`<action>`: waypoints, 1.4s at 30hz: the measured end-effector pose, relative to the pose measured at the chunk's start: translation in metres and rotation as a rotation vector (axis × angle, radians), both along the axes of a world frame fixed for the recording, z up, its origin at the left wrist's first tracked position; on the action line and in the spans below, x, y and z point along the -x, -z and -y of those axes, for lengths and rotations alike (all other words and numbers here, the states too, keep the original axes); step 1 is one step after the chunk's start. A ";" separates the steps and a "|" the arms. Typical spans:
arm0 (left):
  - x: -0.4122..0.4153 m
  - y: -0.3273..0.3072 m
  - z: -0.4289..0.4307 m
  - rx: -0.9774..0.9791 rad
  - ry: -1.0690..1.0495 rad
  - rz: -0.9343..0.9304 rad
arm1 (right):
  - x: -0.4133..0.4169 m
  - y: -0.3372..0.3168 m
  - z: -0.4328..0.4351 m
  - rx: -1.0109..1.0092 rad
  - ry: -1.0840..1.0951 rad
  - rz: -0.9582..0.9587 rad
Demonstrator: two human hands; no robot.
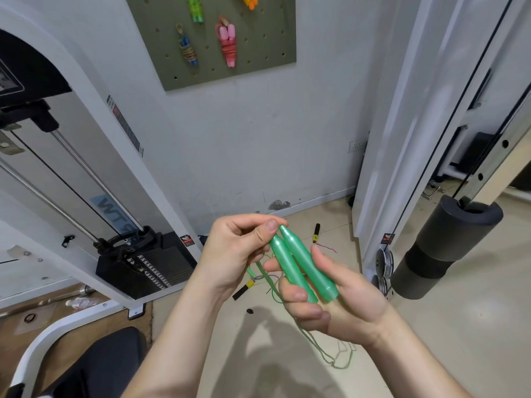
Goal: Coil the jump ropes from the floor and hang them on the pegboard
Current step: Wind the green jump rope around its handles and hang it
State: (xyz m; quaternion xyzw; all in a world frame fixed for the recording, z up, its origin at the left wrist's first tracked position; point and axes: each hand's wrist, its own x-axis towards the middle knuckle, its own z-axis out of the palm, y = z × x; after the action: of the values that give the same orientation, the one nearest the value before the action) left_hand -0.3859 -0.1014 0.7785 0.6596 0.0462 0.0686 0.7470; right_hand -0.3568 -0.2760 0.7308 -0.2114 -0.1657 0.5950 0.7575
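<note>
Left hand (234,254) and right hand (339,305) grip two glossy, tapered green handles (304,259), thin cord (316,350) dangling.

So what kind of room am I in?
Probably a small gym: a cable machine's weight stack, a foam roller pad, and a pegboard hung with coiled jump ropes.

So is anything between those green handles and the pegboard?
Nothing visible: only open air and bare white wall separate the glossy green plastic rope handles from the olive-green perforated pegboard above.
</note>
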 end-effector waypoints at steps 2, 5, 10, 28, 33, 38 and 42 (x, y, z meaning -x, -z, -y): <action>-0.002 0.002 -0.001 0.056 0.014 -0.017 | 0.000 -0.002 0.000 0.018 0.050 0.035; -0.006 0.010 0.004 0.273 0.056 -0.020 | 0.001 -0.009 -0.005 0.077 0.172 0.104; -0.003 0.036 0.020 0.030 -0.108 -0.094 | -0.012 -0.022 -0.014 0.231 0.461 0.061; -0.005 -0.021 0.008 -1.162 0.164 0.150 | -0.026 -0.014 -0.032 1.123 0.382 1.488; -0.015 -0.037 -0.007 -1.213 0.222 0.115 | -0.023 -0.025 -0.024 1.063 0.256 1.613; -0.026 -0.046 -0.020 -0.916 0.320 -0.076 | -0.026 -0.046 -0.013 0.942 0.101 1.607; -0.031 -0.050 -0.028 -0.781 0.468 -0.191 | -0.021 -0.058 -0.012 0.886 0.060 1.595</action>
State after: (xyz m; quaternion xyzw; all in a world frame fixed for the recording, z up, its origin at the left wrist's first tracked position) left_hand -0.3550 -0.0731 0.8289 0.8875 -0.0645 -0.1508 0.4305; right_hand -0.3362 -0.2640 0.7892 -0.8359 -0.3909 0.2616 0.2829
